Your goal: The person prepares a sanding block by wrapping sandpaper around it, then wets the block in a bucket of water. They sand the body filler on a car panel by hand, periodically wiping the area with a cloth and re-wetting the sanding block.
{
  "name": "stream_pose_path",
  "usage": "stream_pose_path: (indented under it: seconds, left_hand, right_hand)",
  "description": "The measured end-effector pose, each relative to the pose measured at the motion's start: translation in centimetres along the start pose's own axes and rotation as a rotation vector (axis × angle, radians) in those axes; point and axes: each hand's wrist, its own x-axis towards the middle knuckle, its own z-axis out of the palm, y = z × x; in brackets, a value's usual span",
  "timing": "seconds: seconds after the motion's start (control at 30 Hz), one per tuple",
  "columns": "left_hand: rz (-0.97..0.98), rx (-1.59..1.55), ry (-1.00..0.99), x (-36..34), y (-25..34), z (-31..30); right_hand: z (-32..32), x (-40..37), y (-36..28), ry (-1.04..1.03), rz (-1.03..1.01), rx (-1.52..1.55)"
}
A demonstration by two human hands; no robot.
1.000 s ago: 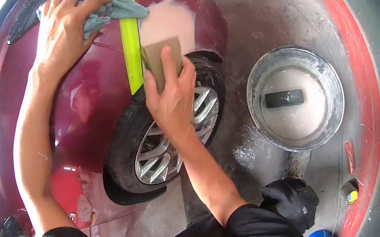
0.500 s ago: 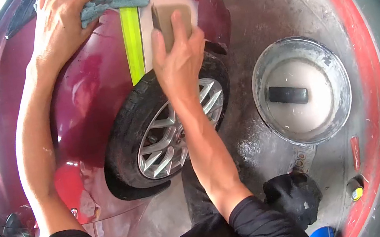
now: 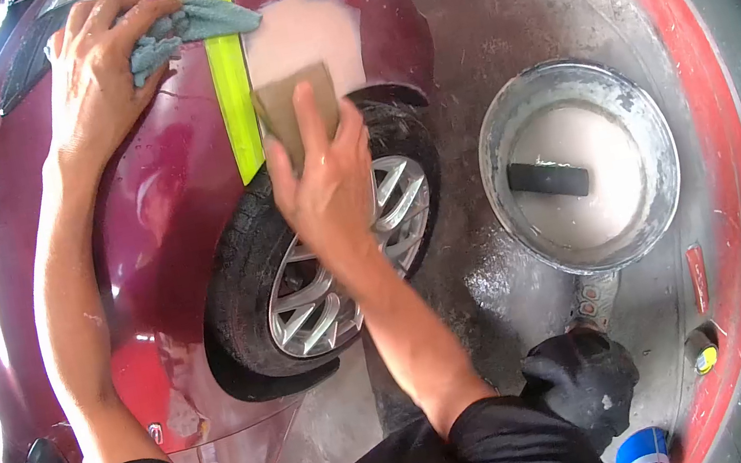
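My left hand [image 3: 97, 76] is closed on a blue-grey cloth [image 3: 199, 19], resting on the dark red car fender [image 3: 169, 158]. The cloth's end lies across a strip of yellow-green tape [image 3: 236, 106]. To the right of the tape, my right hand [image 3: 326, 175] holds a brown sanding sheet or pad [image 3: 307, 94] against the lower part of a pale filler patch [image 3: 311, 34], above the wheel arch. Its fingers lie spread over the pad.
Below the patch is the wheel [image 3: 328, 269]. A metal bucket [image 3: 510, 227] of cloudy liquid with a black block [image 3: 550, 180] stands on the floor at right. A red-and-green edge [image 3: 735, 217] curves behind it; a blue can [image 3: 643, 453] sits at the bottom.
My right hand and the pad have slid down and left, uncovering the upper part of the patch. The view has shifted slightly; my left hand still holds the cloth.
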Motion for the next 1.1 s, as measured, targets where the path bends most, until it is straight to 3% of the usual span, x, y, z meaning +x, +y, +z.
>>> stream_pose_path:
  seconds: [0.17,0.3,0.37,0.5,0.57,0.7,0.87,1.03,1.1]
  left_hand:
    - [-0.003,-0.016,-0.007,0.0,0.1,-0.2]
    - [-0.039,-0.036,-0.048,0.5,0.4,-0.7]
    - [-0.013,-0.049,-0.026,0.4,0.2,-0.1]
    - [-0.005,-0.032,-0.026,0.3,0.1,-0.4]
    - [-0.037,-0.053,-0.060,0.5,0.4,-0.8]
    - [-0.017,-0.035,-0.052,0.6,0.3,-0.6]
    - [-0.025,-0.047,-0.034,0.6,0.4,-0.7]
    - [-0.045,-0.066,-0.041,0.6,0.4,-0.7]
    - [-0.025,-0.070,-0.023,0.3,0.1,-0.3]
  right_hand:
    - [0.9,8.1,3.8,0.097,0.087,-0.018]
    - [-0.6,-0.2,0.5,0.015,-0.018,0.001]
    - [-0.7,0.2,1.3,0.026,-0.039,0.011]
    - [-0.4,8.5,5.6,-0.009,0.169,0.084]
    - [0.2,6.5,5.7,0.058,0.120,0.080]
    - [-0.5,-0.2,3.2,-0.013,0.017,0.084]
    - [-0.3,7.9,7.4,0.014,0.174,0.097]
    - [-1.0,-0.1,3.9,-0.028,0.056,0.161]
    - [-0.2,1.0,5.8,0.010,0.013,0.174]
